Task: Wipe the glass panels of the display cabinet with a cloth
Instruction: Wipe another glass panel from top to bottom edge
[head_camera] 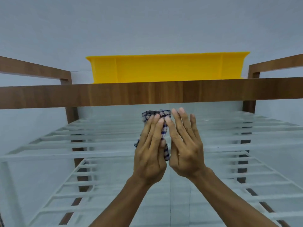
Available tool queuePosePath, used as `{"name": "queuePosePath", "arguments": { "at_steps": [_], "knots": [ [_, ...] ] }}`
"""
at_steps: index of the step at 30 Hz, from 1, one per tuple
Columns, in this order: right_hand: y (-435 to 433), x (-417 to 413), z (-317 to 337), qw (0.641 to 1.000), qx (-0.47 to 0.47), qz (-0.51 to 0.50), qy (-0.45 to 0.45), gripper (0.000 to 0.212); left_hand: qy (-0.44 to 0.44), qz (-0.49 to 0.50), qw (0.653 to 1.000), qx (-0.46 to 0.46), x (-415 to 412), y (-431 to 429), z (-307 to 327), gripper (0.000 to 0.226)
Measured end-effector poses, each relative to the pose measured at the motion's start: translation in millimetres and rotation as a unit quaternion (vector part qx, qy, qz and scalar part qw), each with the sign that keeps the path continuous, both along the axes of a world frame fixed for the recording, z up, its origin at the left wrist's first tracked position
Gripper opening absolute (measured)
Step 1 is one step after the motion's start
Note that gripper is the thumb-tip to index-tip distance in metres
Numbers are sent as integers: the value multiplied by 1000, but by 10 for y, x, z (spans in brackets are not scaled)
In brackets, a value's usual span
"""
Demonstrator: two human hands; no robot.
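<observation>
We look up at a display cabinet's glass panel (229, 145), with white slatted shelves (78, 145) behind it. Our checked cloth (148, 115) is bunched into a narrow upright roll against the glass, just below the wooden top rail (114, 94) and beside the seam where two panels meet. Our left hand (150, 149) lies over the cloth, fingers straight and pressing rather than curled round it. Our right hand (185, 145) is just beside it, fingers extended, forefinger touching the cloth's right edge. Both forearms reach upward. With the rail directly above, we judge the next stroke must run down or sideways. A yellow tray (164, 68) sits on top.
</observation>
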State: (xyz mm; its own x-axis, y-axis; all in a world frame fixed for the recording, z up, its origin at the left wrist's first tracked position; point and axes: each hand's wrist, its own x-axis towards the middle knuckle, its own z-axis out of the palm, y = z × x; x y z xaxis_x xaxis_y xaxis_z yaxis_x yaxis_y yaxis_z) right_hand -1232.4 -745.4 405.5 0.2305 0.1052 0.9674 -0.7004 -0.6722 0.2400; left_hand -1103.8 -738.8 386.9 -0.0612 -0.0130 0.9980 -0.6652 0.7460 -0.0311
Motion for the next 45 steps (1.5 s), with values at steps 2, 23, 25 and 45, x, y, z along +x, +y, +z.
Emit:
{"name": "queuePosePath", "arguments": {
  "at_steps": [2, 23, 25, 45],
  "knots": [
    [1, -171, 21, 1000, -1, -13, -27, 44, -28, 24, 999, -14, -231, -19, 55, 45],
    [-101, -1867, 101, 984, 71, -162, -9, 53, 13, 255, 965, 54, -1396, -48, 141, 72],
    [-138, -2099, 124, 985, 66, -159, 8, 54, -4, 239, 970, 36, -1759, -85, 151, 68],
    [-280, -4680, 119, 971, 93, -215, -57, 58, -19, 229, 973, 20, -4557, -313, 234, 61]
  ]
}}
